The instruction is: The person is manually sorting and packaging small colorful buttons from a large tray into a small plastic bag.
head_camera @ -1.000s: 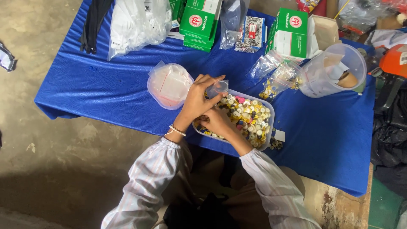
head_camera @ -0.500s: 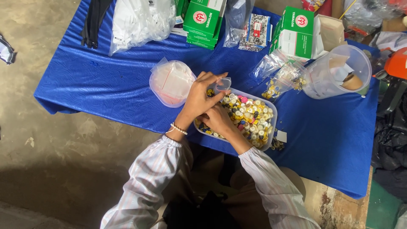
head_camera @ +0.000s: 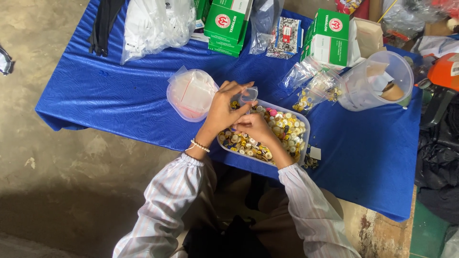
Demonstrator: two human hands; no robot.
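Buttons (head_camera: 282,129), yellow, white and a few pink, fill a clear rectangular tub (head_camera: 306,131) at the near edge of a table covered in blue cloth (head_camera: 119,95). Both hands work over the tub's left end. The left hand (head_camera: 222,112) is raised just above the rim with its fingers curled round a small clear bag (head_camera: 248,95), pinching it so its mouth faces the tub, probably to keep it open for filling. The right hand (head_camera: 256,128) lies lower, fingers bent down into the buttons and touching them just under the bag; whether it has any pinched between the fingertips cannot be told, since they are hidden. So the pile sits directly beneath both hands, with the bag between them.

A round clear container (head_camera: 191,93) holding flat packets stands just left of the left hand. Farther back lie more small bags (head_camera: 311,86), green boxes (head_camera: 330,38) and a clear plastic jug (head_camera: 377,81).
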